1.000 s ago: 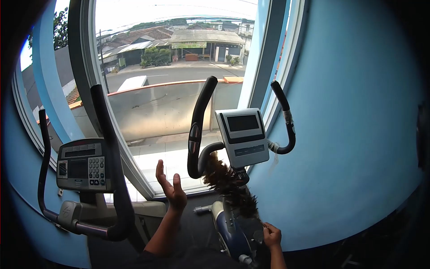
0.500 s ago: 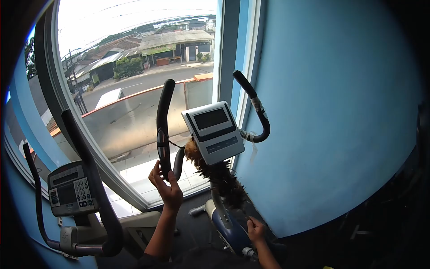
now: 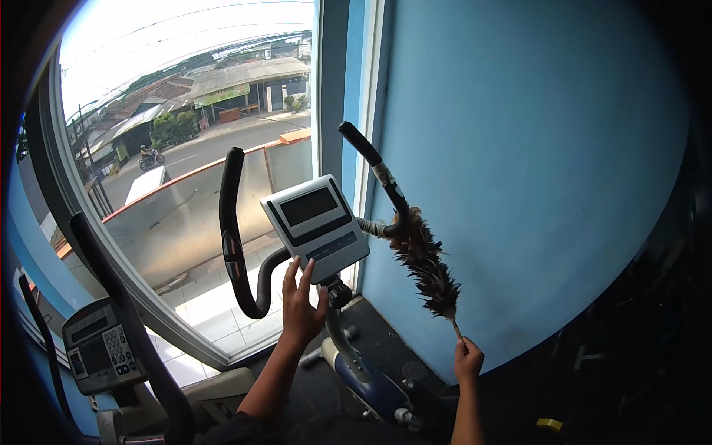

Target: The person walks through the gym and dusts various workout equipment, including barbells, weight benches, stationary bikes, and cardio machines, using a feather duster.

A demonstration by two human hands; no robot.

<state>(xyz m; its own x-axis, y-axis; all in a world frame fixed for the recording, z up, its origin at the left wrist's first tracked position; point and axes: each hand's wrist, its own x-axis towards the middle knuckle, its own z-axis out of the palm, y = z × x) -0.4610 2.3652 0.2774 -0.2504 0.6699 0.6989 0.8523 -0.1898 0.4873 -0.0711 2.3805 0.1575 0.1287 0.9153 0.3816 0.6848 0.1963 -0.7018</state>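
Across from behind the console [image 3: 315, 222] to the bend of the right handlebar [image 3: 393, 194], the feather duster [image 3: 432, 273] has moved, while the left hand [image 3: 302, 311] has left the other handlebar [image 3: 232, 245] for the console's lower edge. Its fingers are spread, perhaps to steady the machine; whether they press is hard to tell. The right hand [image 3: 468, 359] has its grip closed round the duster's thin handle, low down, which likely leaves the full length of feathers free to reach the curved bar. The plumes slant up, the tips against or just behind the taped bar. The exercise bike [image 3: 378, 382] stands on a dark floor [image 3: 382, 322], between a blue wall [image 3: 534, 148] and a tall window [image 3: 208, 215] over a street, with a second machine [image 3: 104, 348] on the left.
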